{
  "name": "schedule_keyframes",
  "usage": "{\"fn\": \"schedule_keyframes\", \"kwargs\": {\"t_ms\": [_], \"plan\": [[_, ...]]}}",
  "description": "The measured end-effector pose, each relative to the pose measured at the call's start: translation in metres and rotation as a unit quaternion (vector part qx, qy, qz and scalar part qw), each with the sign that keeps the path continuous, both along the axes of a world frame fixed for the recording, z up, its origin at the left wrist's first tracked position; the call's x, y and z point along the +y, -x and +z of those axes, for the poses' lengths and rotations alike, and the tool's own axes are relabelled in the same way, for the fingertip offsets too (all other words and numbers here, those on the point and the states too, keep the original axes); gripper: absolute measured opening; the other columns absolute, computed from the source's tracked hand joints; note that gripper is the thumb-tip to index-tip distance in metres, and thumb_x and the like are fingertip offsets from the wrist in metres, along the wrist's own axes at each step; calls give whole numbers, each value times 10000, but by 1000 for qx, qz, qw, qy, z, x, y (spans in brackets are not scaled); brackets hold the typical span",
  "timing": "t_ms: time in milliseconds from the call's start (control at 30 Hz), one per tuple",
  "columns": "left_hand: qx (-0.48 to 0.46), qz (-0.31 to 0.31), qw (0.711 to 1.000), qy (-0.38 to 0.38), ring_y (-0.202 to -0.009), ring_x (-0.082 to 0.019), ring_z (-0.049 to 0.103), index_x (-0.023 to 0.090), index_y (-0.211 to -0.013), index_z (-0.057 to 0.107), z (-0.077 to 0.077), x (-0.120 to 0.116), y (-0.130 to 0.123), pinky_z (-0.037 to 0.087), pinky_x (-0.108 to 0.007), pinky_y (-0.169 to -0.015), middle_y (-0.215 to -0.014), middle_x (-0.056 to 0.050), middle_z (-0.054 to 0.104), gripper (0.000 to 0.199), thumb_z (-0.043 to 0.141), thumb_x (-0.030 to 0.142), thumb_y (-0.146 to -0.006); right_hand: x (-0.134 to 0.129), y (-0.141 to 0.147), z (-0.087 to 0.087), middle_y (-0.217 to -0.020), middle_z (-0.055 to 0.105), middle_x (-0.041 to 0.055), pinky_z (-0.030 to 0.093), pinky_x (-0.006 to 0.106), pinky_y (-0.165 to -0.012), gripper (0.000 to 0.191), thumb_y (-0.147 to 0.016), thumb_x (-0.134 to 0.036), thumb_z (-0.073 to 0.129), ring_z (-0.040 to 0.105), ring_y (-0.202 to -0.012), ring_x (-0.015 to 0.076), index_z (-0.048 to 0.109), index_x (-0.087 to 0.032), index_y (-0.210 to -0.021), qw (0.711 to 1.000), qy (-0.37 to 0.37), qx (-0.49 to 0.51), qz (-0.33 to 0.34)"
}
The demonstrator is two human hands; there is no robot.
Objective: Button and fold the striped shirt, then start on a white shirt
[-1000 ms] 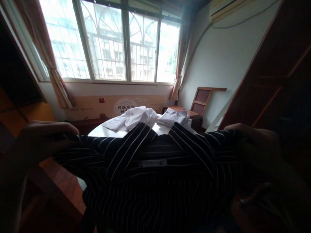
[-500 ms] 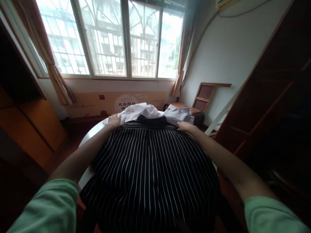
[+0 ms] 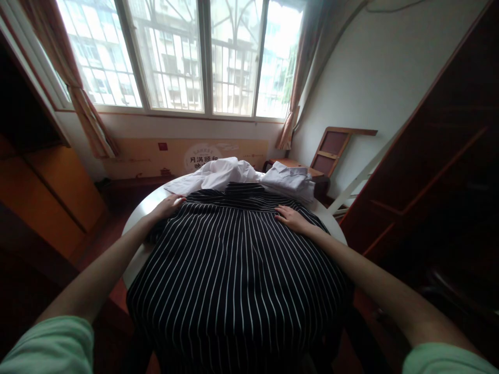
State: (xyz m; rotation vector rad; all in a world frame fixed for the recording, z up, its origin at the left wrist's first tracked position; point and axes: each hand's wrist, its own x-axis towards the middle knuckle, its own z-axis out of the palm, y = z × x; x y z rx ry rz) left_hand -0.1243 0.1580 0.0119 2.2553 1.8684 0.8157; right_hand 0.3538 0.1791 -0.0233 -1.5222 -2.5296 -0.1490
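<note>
A black shirt with thin white stripes lies back side up over the round white table. Its collar points away from me and its lower part hangs over the near edge. At the shirt's left shoulder rests my left hand, fingers stretched out and touching the cloth. My right hand lies flat on the right shoulder area with its fingers a little apart. Beyond the collar is a loosely crumpled white garment. To its right sits a folded pale shirt stack.
A wooden chair stands behind the table at the right, near a white ladder-like frame. Dark red wooden panels slant along the right side. An orange cabinet is at the left, and a barred window spans the back.
The shirt has come down flatter onto the table. My right hand has shifted from pinching its shoulder edge to lying on the cloth; my left hand has loosened and moved slightly left and nearer.
</note>
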Motion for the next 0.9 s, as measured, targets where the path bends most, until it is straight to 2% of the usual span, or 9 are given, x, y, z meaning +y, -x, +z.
{"fn": "schedule_keyframes", "kwargs": {"t_ms": [167,267,367,467,567,633,700,767,900], "plan": [[-61,114,988,-85,-690,-185,566,168,-677,611,-2,-55,39,424,-271,-674,-730,-71,640,348,421,456,-728,4,-10,-12,-1294,453,128,301,374,-1025,475,-855,-404,368,386,-1220,230,507,-118,-1208,998,-1,58,5],[-82,97,992,-1,-499,-137,483,163,-556,599,4,-103,36,370,-234,-517,-493,-22,544,429,409,515,-712,7,-10,-14,-1281,470,119,301,393,-1024,464,-844,-405,378,403,-1205,240,526,-134,-1190,997,-4,80,3],[-117,34,987,100,-507,-138,502,162,-741,675,7,-135,20,367,-226,-494,-578,-23,607,454,425,538,-690,7,-9,-15,-1272,480,116,302,396,-1023,464,-841,-406,377,409,-1200,240,529,-139,-1188,996,-6,88,0],[-86,25,988,128,-665,-191,580,194,-880,672,5,-139,5,412,-242,-585,-736,-33,663,431,462,506,-669,6,-9,-14,-1271,476,133,303,380,-1024,476,-844,-401,370,409,-1200,236,526,-111,-1188,997,-7,82,1],[-57,64,988,130,-761,-233,592,204,-747,651,-1,-127,0,419,-268,-653,-751,-45,663,338,506,487,-633,4,-8,-12,-1268,478,142,304,367,-1024,478,-848,-393,367,412,-1197,230,525,-93,-1185,997,-7,74,4],[-94,94,980,151,-674,-224,582,187,-632,595,-6,-119,-1,416,-280,-611,-626,-43,622,329,503,502,-640,3,-8,-11,-1266,480,139,303,368,-1024,472,-850,-388,364,410,-1199,228,523,-97,-1186,998,-7,70,3],[-206,119,954,181,-541,-188,540,176,-582,540,-9,-113,-4,403,-277,-532,-493,-22,535,370,463,524,-680,2,-8,-10,-1266,481,135,304,373,-1023,463,-851,-383,364,409,-1200,228,524,-105,-1184,998,-6,70,-1],[-373,125,901,181,-476,-151,502,172,-624,535,-9,-109,-11,397,-264,-484,-474,-4,504,352,457,505,-707,1,-7,-10,-1267,480,137,303,371,-1024,460,-850,-379,367,409,-1201,228,526,-103,-1181,997,-6,71,-4],[-604,49,791,85,-595,-156,557,183,-846,567,-1,-107,-30,460,-279,-562,-646,-19,593,280,496,424,-724,0,-7,-9,-1265,485,123,299,375,-1026,441,-848,-370,376,411,-1198,227,529,-119,-1176,997,-4,76,-6]]}}
